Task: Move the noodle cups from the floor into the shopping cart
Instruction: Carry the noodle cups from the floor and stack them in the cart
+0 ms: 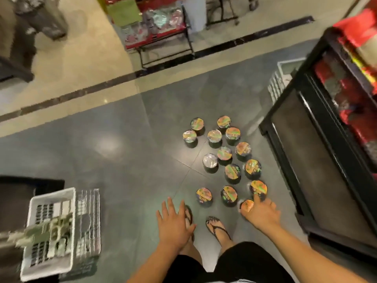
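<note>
— Head view, looking straight down: what is the right hand [260, 214] doing?

— It lies palm down over the nearest noodle cup [246, 205], covering most of the lid. Its index finger is stretched out toward the next cup [258, 187]. That corner is smeared by motion, so I cannot tell whether the thumb and the other fingers curl round the cup.

— And the left hand [173, 221]?

— Flat, fingers spread, holding nothing. It hovers over the left foot [188, 213], which wears a black flip-flop. The right foot [218, 229] stands between the two hands.

— Where are the remaining cups?

— Upright on the grey floor [122, 160], lids up, in a loose cluster [224, 153] that runs away from the right hand. Most lids are orange and green; one silver-lidded cup [210, 160] sits on the cluster's left edge.

— Is the cart in sight?

— Yes. The shopping cart [52, 194] is at the lower left, a white slatted basket, well apart from the cups and badly blurred.

— What's on the other side?

— A black shelf unit [306, 160] stands just beside the cluster, with red packets [350, 23] on its shelves. A white crate [282, 78] sits at its far end. Past a dark strip the floor turns beige, and a display rack [159, 31] stands there.
</note>
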{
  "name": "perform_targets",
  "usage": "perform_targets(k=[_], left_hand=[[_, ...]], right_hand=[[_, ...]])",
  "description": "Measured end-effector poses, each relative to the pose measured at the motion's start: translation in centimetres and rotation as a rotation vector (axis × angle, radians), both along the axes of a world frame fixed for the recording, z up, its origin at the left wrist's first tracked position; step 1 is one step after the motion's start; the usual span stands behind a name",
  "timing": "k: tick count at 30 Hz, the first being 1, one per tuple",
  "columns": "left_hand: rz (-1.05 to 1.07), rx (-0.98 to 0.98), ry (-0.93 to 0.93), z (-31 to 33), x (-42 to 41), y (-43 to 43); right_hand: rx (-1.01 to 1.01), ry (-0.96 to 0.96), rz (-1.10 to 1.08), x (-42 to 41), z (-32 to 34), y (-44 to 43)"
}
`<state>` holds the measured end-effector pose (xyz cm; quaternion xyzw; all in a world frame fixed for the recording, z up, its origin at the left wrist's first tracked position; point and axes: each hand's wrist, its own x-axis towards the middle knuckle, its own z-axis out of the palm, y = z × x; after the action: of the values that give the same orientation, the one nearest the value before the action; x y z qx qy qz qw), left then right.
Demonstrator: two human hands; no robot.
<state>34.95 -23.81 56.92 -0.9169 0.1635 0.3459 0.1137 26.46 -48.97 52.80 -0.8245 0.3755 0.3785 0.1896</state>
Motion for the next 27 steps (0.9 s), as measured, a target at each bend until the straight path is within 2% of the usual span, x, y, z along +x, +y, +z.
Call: perform_targets(k=[6, 14, 18, 22, 27], left_hand=[[-0.205, 0.003, 0.121, -6.5, 4.7, -1.2], [-0.323, 0.016, 0.192, -20.9, 8.6, -1.4], [-0.304, 0.000, 0.176, -29.4, 8.7, -1.6], [-0.314, -0.019, 0.137, -40.3, 7.7, -1.9], [-0.258, -0.101, 0.037, -53.8, 4.6, -3.1]], right_hand=[[-0.008, 0.067, -0.191, 0.2, -4.0, 0.8], [0.007, 0.197, -0.290, 1.4, -15.5, 4.7], [0.031, 0.196, -0.286, 2.1, -24.2, 6.2], [0.009, 0.164, -0.284, 1.9, -35.7, 6.4], [-0.146, 0.041, -0.195, 1.2, -49.3, 5.9]])
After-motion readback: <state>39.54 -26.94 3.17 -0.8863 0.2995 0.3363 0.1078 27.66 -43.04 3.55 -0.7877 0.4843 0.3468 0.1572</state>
